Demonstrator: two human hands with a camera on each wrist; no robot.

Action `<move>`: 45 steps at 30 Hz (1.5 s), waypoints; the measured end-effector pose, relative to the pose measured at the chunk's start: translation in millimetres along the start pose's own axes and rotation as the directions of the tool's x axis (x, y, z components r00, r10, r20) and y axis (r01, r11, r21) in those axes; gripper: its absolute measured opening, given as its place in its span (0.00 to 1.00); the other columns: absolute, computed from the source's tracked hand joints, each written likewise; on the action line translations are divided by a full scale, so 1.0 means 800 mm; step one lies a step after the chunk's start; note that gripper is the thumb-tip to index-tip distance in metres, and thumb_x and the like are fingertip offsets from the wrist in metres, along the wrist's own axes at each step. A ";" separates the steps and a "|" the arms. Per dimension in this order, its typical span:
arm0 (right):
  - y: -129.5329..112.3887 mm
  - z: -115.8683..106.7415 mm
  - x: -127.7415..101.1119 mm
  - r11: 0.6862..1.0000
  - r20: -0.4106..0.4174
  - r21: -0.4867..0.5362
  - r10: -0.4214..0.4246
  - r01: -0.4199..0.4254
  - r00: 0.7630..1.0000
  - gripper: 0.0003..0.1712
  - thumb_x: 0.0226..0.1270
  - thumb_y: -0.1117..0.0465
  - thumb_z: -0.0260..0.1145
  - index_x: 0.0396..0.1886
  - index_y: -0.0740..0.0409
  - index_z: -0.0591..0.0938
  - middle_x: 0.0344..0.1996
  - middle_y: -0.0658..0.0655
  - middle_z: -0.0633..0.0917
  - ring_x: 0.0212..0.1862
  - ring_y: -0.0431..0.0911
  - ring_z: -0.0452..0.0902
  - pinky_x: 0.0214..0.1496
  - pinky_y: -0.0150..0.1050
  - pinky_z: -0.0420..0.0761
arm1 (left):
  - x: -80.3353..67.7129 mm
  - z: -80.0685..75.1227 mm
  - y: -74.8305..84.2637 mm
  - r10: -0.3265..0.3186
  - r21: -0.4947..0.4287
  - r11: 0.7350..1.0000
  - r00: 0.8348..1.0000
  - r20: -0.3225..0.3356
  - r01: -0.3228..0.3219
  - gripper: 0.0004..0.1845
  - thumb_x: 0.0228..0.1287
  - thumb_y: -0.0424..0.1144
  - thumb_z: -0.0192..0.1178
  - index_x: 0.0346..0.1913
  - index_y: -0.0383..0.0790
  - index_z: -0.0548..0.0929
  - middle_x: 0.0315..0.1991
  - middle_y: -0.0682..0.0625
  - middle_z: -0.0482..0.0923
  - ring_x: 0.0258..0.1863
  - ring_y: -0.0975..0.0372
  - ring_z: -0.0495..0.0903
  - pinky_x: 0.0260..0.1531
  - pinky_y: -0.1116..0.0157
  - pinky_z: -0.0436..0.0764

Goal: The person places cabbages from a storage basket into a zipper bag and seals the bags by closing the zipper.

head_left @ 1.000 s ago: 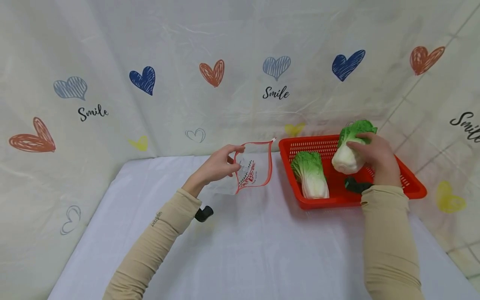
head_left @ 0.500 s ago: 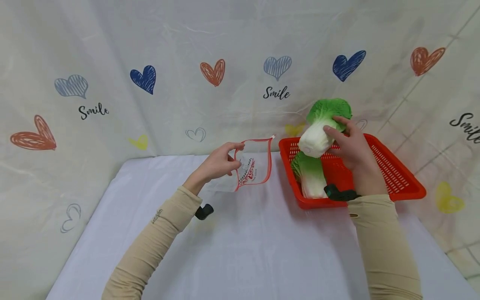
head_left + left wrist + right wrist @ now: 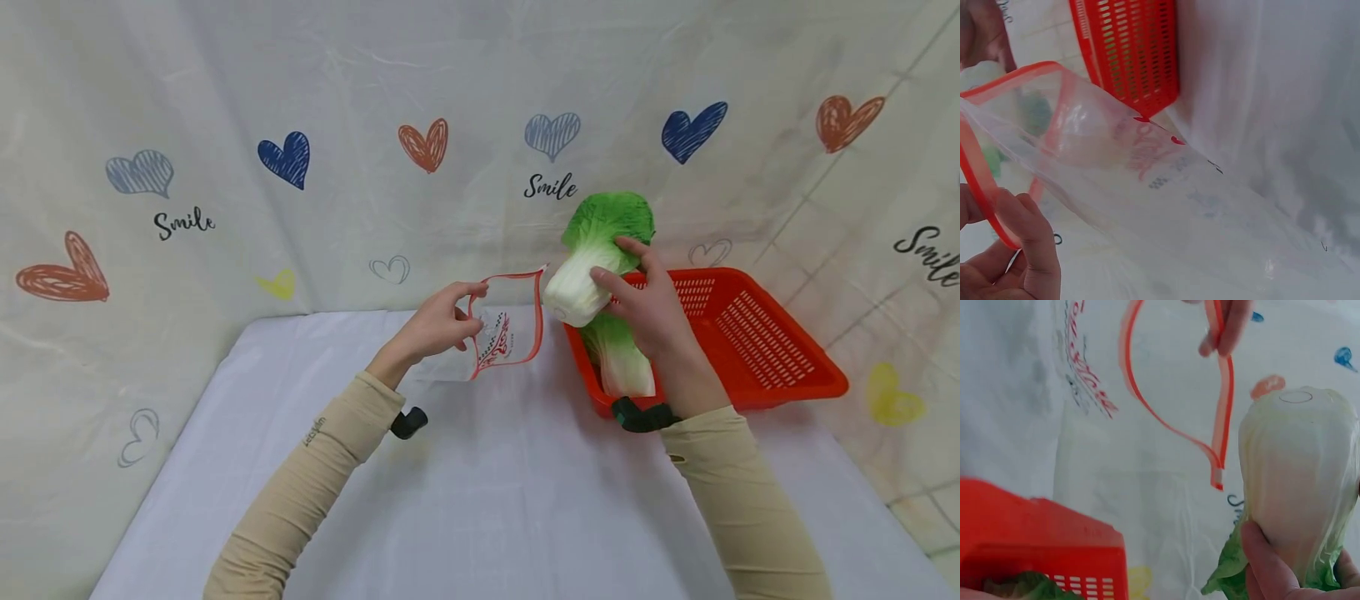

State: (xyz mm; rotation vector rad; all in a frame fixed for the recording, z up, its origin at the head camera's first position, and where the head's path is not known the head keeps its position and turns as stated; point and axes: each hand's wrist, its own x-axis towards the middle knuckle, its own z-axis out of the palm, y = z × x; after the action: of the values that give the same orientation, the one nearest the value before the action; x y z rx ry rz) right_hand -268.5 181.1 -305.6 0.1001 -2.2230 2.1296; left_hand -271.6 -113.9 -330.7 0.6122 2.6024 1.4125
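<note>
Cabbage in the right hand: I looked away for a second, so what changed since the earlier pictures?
The right hand lifted its cabbage out of the basket and carried it left, stem end toward the bag. The left hand kept pinching the bag's rim open, and the second cabbage stayed in the basket.

Bag [image 3: 508,335] left of basket [image 3: 757,350]; held cabbage [image 3: 592,258] between them, second cabbage [image 3: 621,360] in basket.

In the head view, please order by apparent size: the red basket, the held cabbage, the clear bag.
1. Red basket, clearly the largest.
2. Held cabbage, gripped by the right hand.
3. Clear bag, pinched by the left hand; it looks close to the cabbage, so this order is unsure.
</note>
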 end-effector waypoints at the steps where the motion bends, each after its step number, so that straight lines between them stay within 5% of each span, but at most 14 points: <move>1: 0.001 0.004 -0.001 1.000 -0.002 -0.008 -0.008 0.008 1.000 0.42 0.64 0.50 0.69 0.74 0.43 0.60 0.71 0.56 0.55 0.64 0.54 0.62 0.50 0.36 0.82 | 0.000 0.000 0.000 0.001 -0.004 1.000 1.000 -0.001 -0.001 0.30 0.64 0.34 0.57 0.70 0.43 0.68 0.65 0.53 0.68 0.33 0.56 0.81 0.31 0.59 0.85; 16: 0.022 0.048 -0.018 0.995 0.045 -0.079 -0.064 0.067 0.997 0.38 0.62 0.51 0.71 0.70 0.47 0.66 0.68 0.53 0.60 0.61 0.55 0.71 0.56 0.41 0.79 | 0.000 -0.001 0.001 0.006 -0.031 1.000 1.000 -0.010 -0.006 0.31 0.63 0.34 0.57 0.70 0.45 0.69 0.66 0.54 0.68 0.33 0.57 0.81 0.31 0.58 0.84; 23: 0.030 0.059 -0.016 0.972 0.026 -0.203 -0.115 0.118 0.993 0.33 0.65 0.48 0.68 0.67 0.46 0.70 0.70 0.54 0.56 0.59 0.57 0.72 0.54 0.44 0.79 | 0.001 0.000 -0.002 0.009 -0.041 0.999 1.000 -0.002 -0.009 0.31 0.64 0.34 0.57 0.71 0.45 0.69 0.66 0.53 0.68 0.33 0.57 0.81 0.31 0.58 0.84; 33: 0.038 0.083 -0.018 0.961 -0.101 -0.192 -0.221 0.199 0.970 0.32 0.61 0.47 0.71 0.63 0.49 0.73 0.67 0.57 0.56 0.49 0.52 0.70 0.45 0.33 0.75 | 0.004 0.004 -0.003 -0.001 -0.091 0.996 1.000 0.022 0.003 0.32 0.63 0.31 0.55 0.72 0.45 0.67 0.68 0.52 0.66 0.34 0.52 0.82 0.32 0.56 0.85; 45: 0.051 0.101 -0.023 0.911 -0.075 -0.306 -0.314 0.278 0.946 0.29 0.56 0.45 0.75 0.55 0.49 0.77 0.64 0.61 0.57 0.57 0.52 0.68 0.51 0.48 0.77 | 0.008 -0.001 -0.016 -0.019 -0.239 0.971 1.000 -0.003 0.017 0.34 0.63 0.26 0.53 0.73 0.46 0.64 0.69 0.53 0.65 0.38 0.52 0.82 0.38 0.51 0.84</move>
State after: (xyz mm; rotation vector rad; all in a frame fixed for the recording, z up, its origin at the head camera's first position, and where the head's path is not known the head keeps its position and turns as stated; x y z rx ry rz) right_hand -253.7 102.5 -351.1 0.2663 -2.2519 1.5942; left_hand -281.6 -118.4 -340.2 0.5502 2.3823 1.6896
